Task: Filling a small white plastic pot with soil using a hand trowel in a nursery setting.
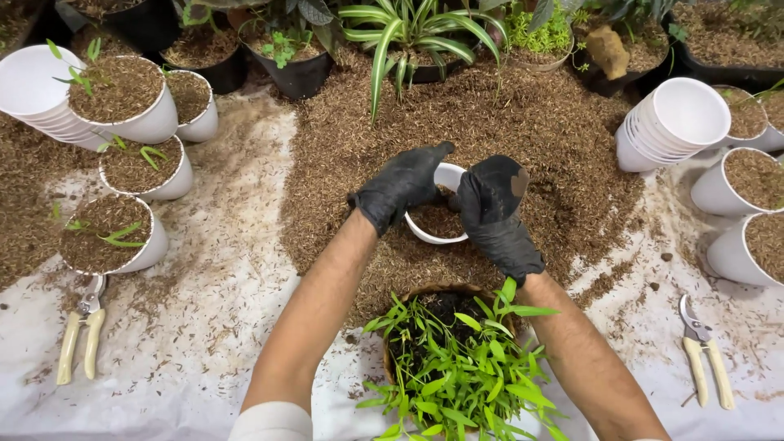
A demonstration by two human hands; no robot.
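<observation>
We see a big pile of brown husks spread over a white sheet. On the left stand white pots filled with husks, each with a small green shoot, and a stack of empty white cups lies beside them. Another stack of white cups lies on the right, near more filled pots. Cream-handled clippers lie on the left of the sheet, and a second pair of clippers lies on the right. A leafy green plant in a brown pot sits between our arms, close to us.

The small white pot sits in the pile, in the middle. It is partly full of brown husks. Our left hand in a black glove curls around its left rim. Our right hand, also gloved, bends over its right side, fingers closed on the rim
</observation>
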